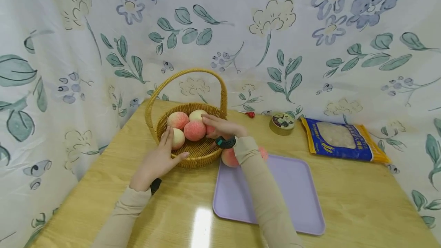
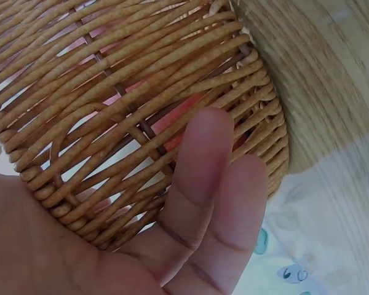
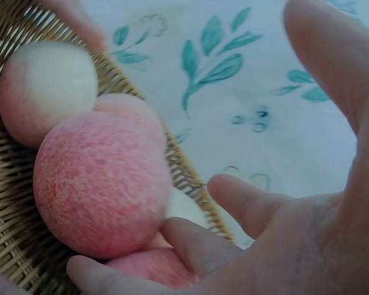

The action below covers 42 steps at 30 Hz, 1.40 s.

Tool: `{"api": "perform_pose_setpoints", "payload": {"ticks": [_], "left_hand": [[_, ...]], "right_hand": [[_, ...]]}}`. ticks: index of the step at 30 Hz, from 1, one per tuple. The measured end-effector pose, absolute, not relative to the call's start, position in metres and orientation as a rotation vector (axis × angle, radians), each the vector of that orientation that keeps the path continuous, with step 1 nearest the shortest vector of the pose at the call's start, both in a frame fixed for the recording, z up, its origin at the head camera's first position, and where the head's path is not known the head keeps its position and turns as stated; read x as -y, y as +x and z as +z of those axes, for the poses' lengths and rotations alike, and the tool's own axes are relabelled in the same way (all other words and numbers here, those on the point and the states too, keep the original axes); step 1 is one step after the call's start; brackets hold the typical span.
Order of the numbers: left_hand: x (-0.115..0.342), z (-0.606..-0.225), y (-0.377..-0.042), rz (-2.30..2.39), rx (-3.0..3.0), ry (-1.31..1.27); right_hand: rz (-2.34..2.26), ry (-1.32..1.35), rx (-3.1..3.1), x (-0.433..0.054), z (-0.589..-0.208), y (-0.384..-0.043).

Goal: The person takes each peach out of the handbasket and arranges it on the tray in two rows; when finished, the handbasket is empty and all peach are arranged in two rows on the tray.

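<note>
A wicker basket with a tall arched handle holds several pink-and-cream peaches, one of them a deep pink peach. My left hand lies against the basket's near left side, thumb stretched out. Its fingers overlap a pale peach in the head view; in the left wrist view two fingers extend along the outside of the wicker wall. Over the basket's right side reaches my right hand. Its spread fingers are right at the peaches in the right wrist view, the palm bare.
A lilac tray lies right of the basket, with a peach at its far left corner and another partly hidden by my right sleeve. Behind are a small red item, a round tin and a blue-and-yellow bag. Floral cloth hangs behind.
</note>
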<state>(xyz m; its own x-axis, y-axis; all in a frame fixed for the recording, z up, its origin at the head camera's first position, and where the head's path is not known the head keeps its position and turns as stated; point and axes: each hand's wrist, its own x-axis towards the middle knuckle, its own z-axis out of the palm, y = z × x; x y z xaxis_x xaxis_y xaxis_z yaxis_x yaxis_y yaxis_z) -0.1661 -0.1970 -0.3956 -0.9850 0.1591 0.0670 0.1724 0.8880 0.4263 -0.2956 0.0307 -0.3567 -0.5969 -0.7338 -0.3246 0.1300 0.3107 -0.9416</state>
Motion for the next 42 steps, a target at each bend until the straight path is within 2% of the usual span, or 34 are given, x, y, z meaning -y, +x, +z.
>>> {"api": "perform_pose_setpoints", "payload": {"ticks": [6,14,23,30,42], "left_hand": [[0.191,-0.401,-0.162,-0.696,3.034,-0.266],[0.196,-0.397,-0.164,-0.688,3.005,-0.245],[0.194,-0.394,-0.162,-0.681,3.017,-0.232],[0.192,-0.392,-0.167,-0.692,3.005,-0.250],[0.194,-0.395,-0.164,-0.691,3.020,-0.249]], "right_hand": [[-1.236,-0.660,-1.922,-0.015,-0.367,-0.293],[-0.884,-0.865,-2.226,-0.005,-0.361,-0.296],[-0.835,-0.815,-2.292,0.000,-0.359,-0.282],[-0.519,-0.962,-2.361,-0.002,-0.360,-0.287],[-0.836,-0.936,-2.289,-0.009,-0.370,-0.287]]}}
